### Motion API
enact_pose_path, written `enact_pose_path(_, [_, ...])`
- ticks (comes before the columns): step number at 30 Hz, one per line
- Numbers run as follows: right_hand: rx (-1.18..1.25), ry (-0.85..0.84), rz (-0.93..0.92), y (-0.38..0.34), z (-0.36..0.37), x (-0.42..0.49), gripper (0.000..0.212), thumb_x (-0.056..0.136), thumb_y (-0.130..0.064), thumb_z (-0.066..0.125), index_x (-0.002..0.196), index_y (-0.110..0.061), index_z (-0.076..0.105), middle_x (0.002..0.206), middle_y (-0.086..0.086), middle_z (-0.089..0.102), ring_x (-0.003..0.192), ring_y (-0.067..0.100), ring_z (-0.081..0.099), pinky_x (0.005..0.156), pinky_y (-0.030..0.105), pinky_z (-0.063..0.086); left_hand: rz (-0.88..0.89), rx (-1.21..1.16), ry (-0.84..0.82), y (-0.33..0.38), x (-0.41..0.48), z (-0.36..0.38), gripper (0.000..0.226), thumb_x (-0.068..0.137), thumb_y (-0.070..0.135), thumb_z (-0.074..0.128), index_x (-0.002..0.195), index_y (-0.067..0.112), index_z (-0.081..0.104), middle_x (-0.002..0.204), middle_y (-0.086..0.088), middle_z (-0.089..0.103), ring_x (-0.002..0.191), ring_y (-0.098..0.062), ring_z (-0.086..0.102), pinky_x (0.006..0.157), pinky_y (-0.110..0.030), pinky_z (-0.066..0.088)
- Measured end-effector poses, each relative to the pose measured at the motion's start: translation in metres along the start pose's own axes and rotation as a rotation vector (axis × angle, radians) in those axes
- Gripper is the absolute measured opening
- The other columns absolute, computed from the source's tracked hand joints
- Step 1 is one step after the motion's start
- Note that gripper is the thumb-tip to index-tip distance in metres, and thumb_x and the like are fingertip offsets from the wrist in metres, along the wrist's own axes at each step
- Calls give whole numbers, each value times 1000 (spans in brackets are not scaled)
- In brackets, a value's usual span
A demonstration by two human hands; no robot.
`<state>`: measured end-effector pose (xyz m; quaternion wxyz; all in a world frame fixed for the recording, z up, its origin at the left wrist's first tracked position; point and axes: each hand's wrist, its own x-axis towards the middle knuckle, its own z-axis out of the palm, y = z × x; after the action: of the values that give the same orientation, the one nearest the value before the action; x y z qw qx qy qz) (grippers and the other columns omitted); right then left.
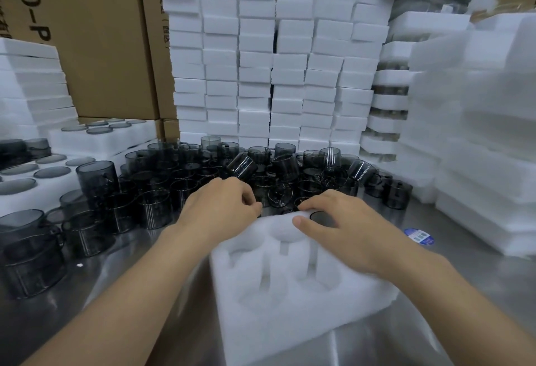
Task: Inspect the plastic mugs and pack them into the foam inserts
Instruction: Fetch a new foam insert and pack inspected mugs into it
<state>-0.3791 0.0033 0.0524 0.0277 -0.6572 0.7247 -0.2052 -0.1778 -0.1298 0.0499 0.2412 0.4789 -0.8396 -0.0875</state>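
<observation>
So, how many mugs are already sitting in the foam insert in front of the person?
1: a dark mug in a far pocket of the foam insert, beside the fingers of the right hand. That hand may hide another.

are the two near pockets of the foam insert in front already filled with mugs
No, the two near pockets of the foam insert show only bare white foam.
</observation>
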Motion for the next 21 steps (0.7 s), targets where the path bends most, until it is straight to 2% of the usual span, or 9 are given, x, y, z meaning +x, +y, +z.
enact_pose_path(3, [7, -10, 14, 0, 0, 0, 64, 91, -78, 39, 140, -41, 61, 130, -22, 57, 126, 7, 55, 109, 41, 48, -1, -52, 7, 2, 0, -2, 16, 97, 40, 71, 82, 39, 77, 76, 20, 73, 85, -5, 67, 72, -30, 53])
enact_pose_path(7, [7, 9, 17, 0, 0, -1, 61, 95, -74, 44, 143, -40, 60, 133, -22, 56, 130, 6, 54, 110, 40, 47, 71, -63, 161, 13, -5, -5, 17, 102, 42, 66, 89, 37, 76, 78, 20, 68, 85, -7, 62, 64, -30, 43])
enact_pose_path(9, [5, 74, 4, -1, -1, -2, 58, 97, -71, 46, 145, -40, 58, 137, -22, 56, 132, 6, 52, 111, 40, 47, 138, -257, 263, 21, -7, -9, 17, 103, 38, 66, 89, 34, 76, 77, 19, 67, 82, -7, 60, 69, -31, 47])
enact_pose_path(12, [59, 220, -16, -4, -3, -1, 60, 97, -69, 49, 150, -41, 51, 136, -22, 59, 130, 4, 54, 109, 39, 48, 181, -714, 355, 38, -10, -18, 17, 104, 29, 68, 92, 27, 79, 74, 17, 70, 70, 1, 60, 66, -16, 46])
enact_pose_path(14, [141, 321, -41, -8, -5, -2, 58, 95, -72, 48, 146, -45, 52, 126, -24, 64, 117, -2, 60, 102, 39, 52, 84, -1066, 252, 48, -13, -23, 17, 106, 31, 67, 95, 26, 80, 85, 14, 76, 77, 4, 64, 70, -15, 47])
enact_pose_path(16, [273, 418, -90, -14, -4, -4, 45, 94, -73, 49, 129, -47, 59, 114, -24, 70, 104, -2, 66, 93, 40, 56, -30, -1384, 25, 58, -19, -23, 19, 106, 34, 65, 97, 27, 79, 93, 14, 77, 85, -2, 65, 72, -23, 47])
enact_pose_path(18, [414, 517, -139, -23, -2, -6, 32, 94, -67, 57, 117, -45, 62, 105, -22, 74, 98, 3, 71, 84, 41, 58, -75, -1634, -150, 67, -23, -21, 18, 107, 34, 62, 104, 24, 77, 99, 8, 77, 86, -7, 67, 69, -22, 52])
enact_pose_path(19, [468, 564, -162, -26, -1, -6, 29, 94, -63, 62, 117, -46, 62, 104, -23, 74, 97, 4, 72, 81, 38, 58, -95, -1729, -202, 71, -26, -19, 23, 107, 34, 61, 111, 19, 77, 106, 3, 78, 92, -10, 71, 75, -22, 58])
enact_pose_path(21, [531, 649, -200, -35, -2, -9, 33, 92, -59, 69, 121, -46, 60, 104, -23, 74, 97, 5, 73, 76, 35, 58, -105, -1839, -293, 75, -30, -18, 40, 111, 35, 56, 133, 5, 71, 131, -10, 75, 118, -22, 74, 103, -33, 59])
